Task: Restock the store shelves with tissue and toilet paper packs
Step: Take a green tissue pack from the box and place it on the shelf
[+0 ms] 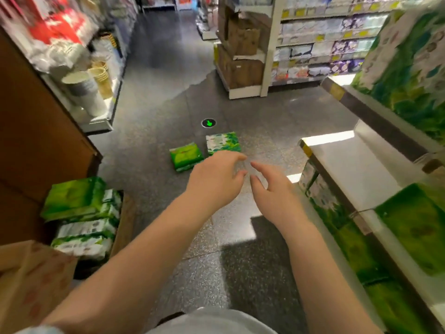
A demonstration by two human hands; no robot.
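Note:
Two green tissue packs lie side by side on the dark floor ahead: a plain green pack (pixel 185 155) on the left and a green-and-white pack (pixel 222 142) on the right. My left hand (pixel 215 179) and my right hand (pixel 271 186) are stretched out over the floor just short of them, fingers loosely spread, holding nothing. The left hand's fingertips overlap the near edge of the green-and-white pack in the view; contact cannot be told. A white shelf (pixel 356 174) on the right has a bare stretch, with green packs (pixel 414 227) beside and under it.
An open cardboard box (pixel 125 225) at the lower left holds several green tissue packs (pixel 81 213). A brown carton (pixel 31 285) sits at the bottom left corner. Shelves with paper cups (pixel 81 90) line the left side, and tissue shelves (pixel 320 44) stand at the far right. A green floor marker (pixel 208 122) lies beyond the packs.

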